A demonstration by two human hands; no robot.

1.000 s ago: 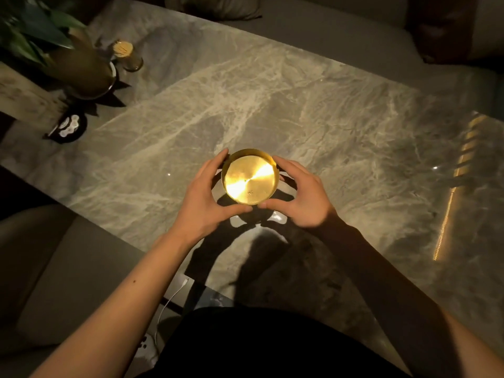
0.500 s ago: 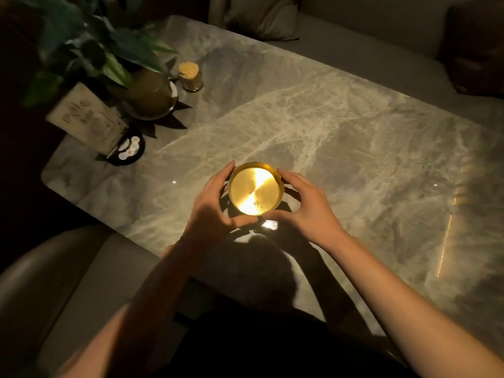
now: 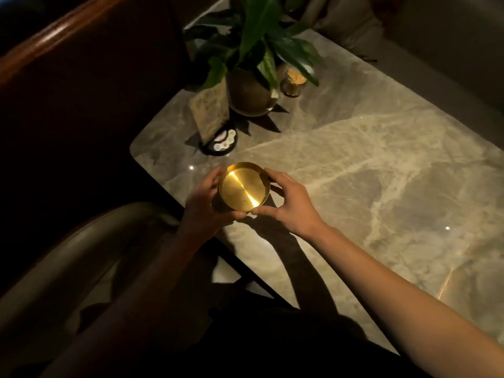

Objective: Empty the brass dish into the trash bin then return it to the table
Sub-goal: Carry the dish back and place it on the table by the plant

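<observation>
Now the brass dish (image 3: 243,187) sits lifted between both hands, open face tipped up toward the camera, right at the table's (image 3: 354,165) near-left edge, close to that rounded corner. Left hand (image 3: 203,203) cups the left rim, thumb curled under the near side; right hand (image 3: 290,204) clasps the right rim, fingers wrapped round the far side. Both are closed on the dish, neither nearer than the other. The dish is round, so no long axis to worry about. No trash bin in sight; I'd guess it lies off the table edge to the left, in the dark. Beyond, toward the far-left corner, a potted plant (image 3: 253,77), a small jar (image 3: 294,82) and a card stand (image 3: 210,115)
</observation>
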